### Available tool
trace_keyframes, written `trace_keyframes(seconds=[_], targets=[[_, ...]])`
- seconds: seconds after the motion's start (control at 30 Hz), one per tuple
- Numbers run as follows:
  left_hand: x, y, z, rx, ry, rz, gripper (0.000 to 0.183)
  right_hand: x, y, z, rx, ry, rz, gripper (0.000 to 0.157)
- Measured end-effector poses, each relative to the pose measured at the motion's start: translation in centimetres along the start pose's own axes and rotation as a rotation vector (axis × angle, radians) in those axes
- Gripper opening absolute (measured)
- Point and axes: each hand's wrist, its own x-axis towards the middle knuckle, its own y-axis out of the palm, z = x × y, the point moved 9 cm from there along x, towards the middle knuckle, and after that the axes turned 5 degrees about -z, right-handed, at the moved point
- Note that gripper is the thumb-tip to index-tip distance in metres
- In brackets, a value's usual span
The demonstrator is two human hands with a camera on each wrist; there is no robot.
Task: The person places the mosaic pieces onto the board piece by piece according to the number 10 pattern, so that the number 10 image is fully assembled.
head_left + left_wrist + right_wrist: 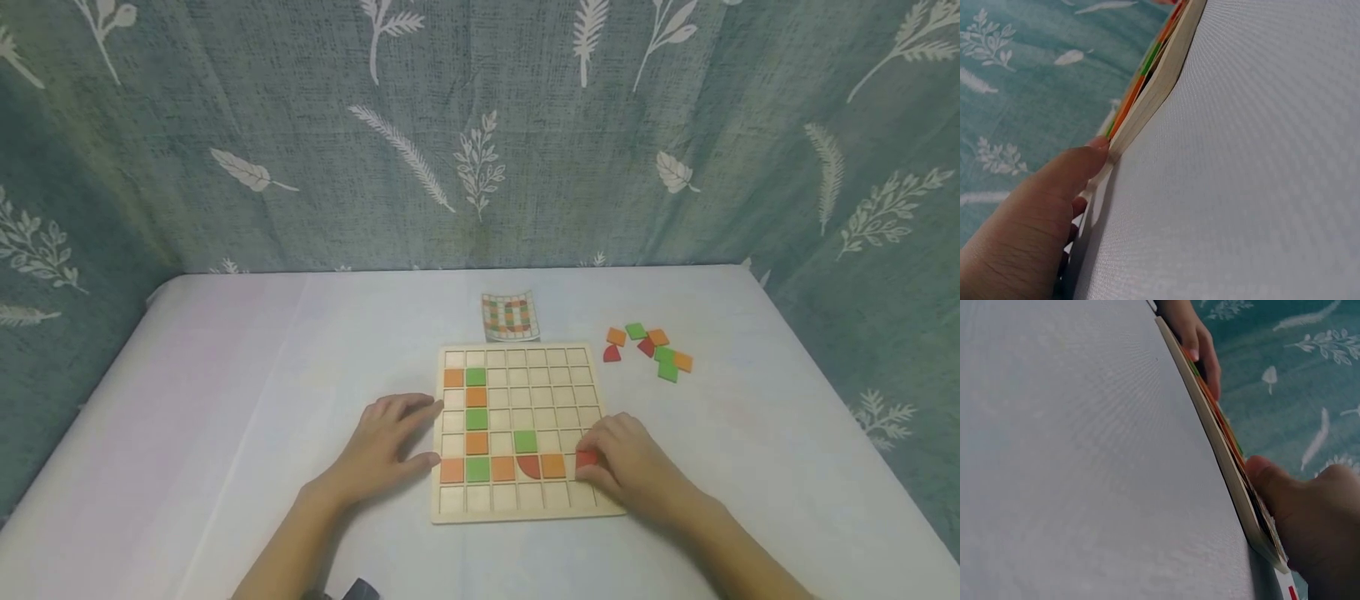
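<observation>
A wooden grid board (538, 400) lies on the table, with orange and green square tiles and one red quarter-circle tile in some of its cells. My right hand (633, 467) is over the board's right side, in the row second from the bottom. Its thumb and fingers pinch a red tile (587, 458), partly covered by the fingers. At the left edge my left hand (386, 442) rests with fingers extended, the tips touching the frame. In the left wrist view the thumb (1088, 159) lies against the board's side.
A small pattern card (511, 317) with a coloured grid stands just behind the board. Loose tiles, among them a green square (667, 372) and a red quarter circle (612, 354), lie to the right of the board's far corner. A patterned curtain (465, 167) hangs behind the table.
</observation>
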Motion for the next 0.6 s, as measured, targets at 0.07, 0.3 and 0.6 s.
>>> trace_keyframes(seconds=[0.07,0.3,0.6], targets=[[-0.05,-0.04,0.0,-0.007,-0.001,0.003,0.062,-0.04,0.2,0.28,-0.005,-0.03,-0.011,0.024],[-0.09,-0.02,-0.06,0.009,0.026,-0.022,0.061,-0.42,0.33,-0.02,0.144,-0.015,-0.038,0.02],[-0.01,-0.19,-0.15,0.005,0.023,-0.024,0.058,-0.25,0.06,-0.23,0.337,0.014,-0.123,0.021]])
